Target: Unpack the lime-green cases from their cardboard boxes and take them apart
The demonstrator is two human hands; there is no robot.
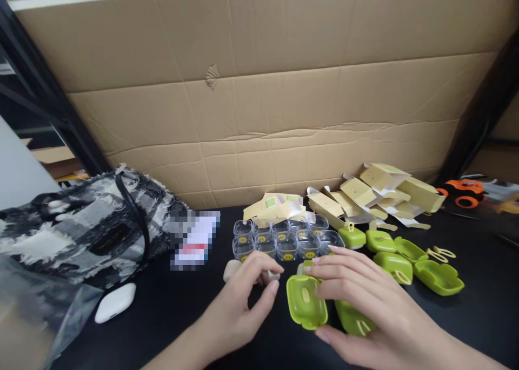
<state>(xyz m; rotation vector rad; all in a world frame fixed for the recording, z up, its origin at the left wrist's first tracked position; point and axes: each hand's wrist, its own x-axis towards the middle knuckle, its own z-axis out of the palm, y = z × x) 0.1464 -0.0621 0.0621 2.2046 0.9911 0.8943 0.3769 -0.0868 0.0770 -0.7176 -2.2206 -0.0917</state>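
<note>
Lime-green soft silicone case [306, 301], open, pinched at its rim by right hand [365, 300]; looks light, floppy, grippy. Left hand [243, 300] half-curled, fingertips on small beige piece [232, 269].

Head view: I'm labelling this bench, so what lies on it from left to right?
Patterned bag → white case → left hand → green shell in the right hand → open green shell → orange object.

A black-and-white woven bag [81, 224] with a black strap lies at left on the black table [478, 310]. A white earbud case [115, 302] sits just in front of it. A corrugated cardboard sheet [259, 94] stands behind. Folded tan cartons [377, 192] lie near an orange toy vehicle [464, 192].
</note>
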